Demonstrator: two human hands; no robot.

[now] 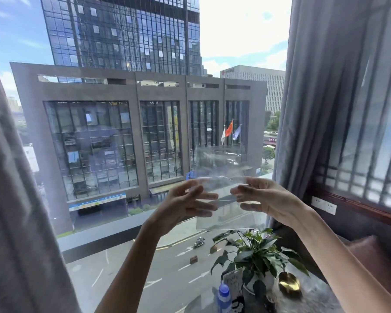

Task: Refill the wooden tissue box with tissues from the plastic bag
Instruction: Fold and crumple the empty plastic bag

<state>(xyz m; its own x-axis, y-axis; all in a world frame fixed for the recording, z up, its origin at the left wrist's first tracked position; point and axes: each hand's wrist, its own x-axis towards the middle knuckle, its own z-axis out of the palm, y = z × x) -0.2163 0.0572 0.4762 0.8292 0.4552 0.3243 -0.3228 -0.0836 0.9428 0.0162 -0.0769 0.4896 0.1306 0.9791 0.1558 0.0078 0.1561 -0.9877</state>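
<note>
A: Head view shows 2 bare hands raised in front of a large window, with a clear, crinkled plastic bag (221, 168) stretched between them.

B: How does each hand grip it?

A: The left hand (185, 205) has its thumb and forefinger pinched on the bag's left edge, the other fingers (207, 196) spread loose and pointing right. The right hand (263, 197) pinches the right edge the same way, its remaining fingers splayed toward the left one.

B: Anything inside the bag?

A: It looks see-through and flat; the buildings show through it. I cannot tell whether tissues are in it.

B: What lies below?

A: A leafy green potted plant (255, 251) stands under the bag, beside a blue-capped plastic bottle (224, 298) and a shiny brass dish (289, 283). A grey curtain (314, 86) hangs at the right.
</note>
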